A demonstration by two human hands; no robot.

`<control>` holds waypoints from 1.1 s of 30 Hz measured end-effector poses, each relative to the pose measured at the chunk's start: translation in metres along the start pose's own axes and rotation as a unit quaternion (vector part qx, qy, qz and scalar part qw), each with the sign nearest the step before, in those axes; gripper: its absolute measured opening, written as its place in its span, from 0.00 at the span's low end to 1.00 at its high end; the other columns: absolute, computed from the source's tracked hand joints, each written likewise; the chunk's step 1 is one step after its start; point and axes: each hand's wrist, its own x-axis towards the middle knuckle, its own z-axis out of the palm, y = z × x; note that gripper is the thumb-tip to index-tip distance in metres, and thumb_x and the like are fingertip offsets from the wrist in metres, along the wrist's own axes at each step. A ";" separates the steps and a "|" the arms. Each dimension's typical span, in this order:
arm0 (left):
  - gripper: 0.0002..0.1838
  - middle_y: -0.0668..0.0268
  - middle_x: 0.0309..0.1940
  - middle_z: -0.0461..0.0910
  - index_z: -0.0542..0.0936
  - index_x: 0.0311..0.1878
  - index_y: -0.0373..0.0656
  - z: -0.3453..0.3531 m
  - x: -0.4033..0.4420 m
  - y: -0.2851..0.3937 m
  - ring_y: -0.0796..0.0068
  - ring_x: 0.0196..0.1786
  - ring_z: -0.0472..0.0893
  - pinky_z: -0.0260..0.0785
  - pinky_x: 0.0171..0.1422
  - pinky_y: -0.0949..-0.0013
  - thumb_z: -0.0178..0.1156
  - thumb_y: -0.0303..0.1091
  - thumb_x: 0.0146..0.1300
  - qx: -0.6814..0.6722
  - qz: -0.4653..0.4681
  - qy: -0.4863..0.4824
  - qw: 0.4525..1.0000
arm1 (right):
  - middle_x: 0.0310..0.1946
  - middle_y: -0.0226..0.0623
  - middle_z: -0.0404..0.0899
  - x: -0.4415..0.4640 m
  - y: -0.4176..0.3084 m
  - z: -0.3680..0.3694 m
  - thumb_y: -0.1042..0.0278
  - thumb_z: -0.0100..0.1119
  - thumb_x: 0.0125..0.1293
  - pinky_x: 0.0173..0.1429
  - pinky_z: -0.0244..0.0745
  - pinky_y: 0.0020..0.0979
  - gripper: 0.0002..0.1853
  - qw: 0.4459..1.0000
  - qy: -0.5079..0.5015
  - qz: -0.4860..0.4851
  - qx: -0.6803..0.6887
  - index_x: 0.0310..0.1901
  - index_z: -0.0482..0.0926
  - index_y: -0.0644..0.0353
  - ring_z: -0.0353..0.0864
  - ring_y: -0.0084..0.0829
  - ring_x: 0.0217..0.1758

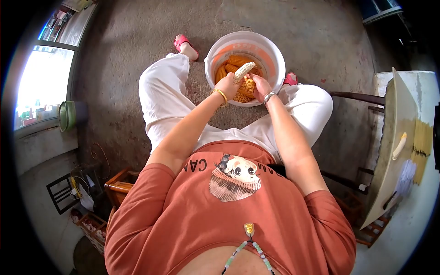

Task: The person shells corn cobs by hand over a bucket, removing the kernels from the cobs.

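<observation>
A mostly bare, whitish corn cob (244,72) slants up to the right over a white bucket (280,57). My left hand (225,86) is closed around its lower end. Close beside it, my right hand (261,88) is curled against yellow corn kernels (249,84); I cannot tell whether these are loose or on a cob. Below both hands, several orange-yellow ears of corn (239,60) lie inside the bucket. Loose kernels (241,97) show at its near side. My hands hide part of the contents.
The bucket stands on the concrete floor (123,59) between my legs, with red sandals (185,46) beside it. A board (389,151) leans at the right. At the lower left are a wooden piece of furniture (120,185) and a basket (94,229). A green container (67,116) sits by the window.
</observation>
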 end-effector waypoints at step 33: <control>0.28 0.73 0.15 0.67 0.79 0.36 0.50 -0.021 -0.026 0.048 0.81 0.13 0.56 0.43 0.15 0.74 0.42 0.64 0.64 -0.467 -0.189 -0.069 0.861 | 0.39 0.28 0.77 -0.011 -0.004 0.024 0.58 0.54 0.67 0.43 0.74 0.26 0.15 0.994 -0.051 -0.093 0.022 0.50 0.73 0.55 0.78 0.23 0.41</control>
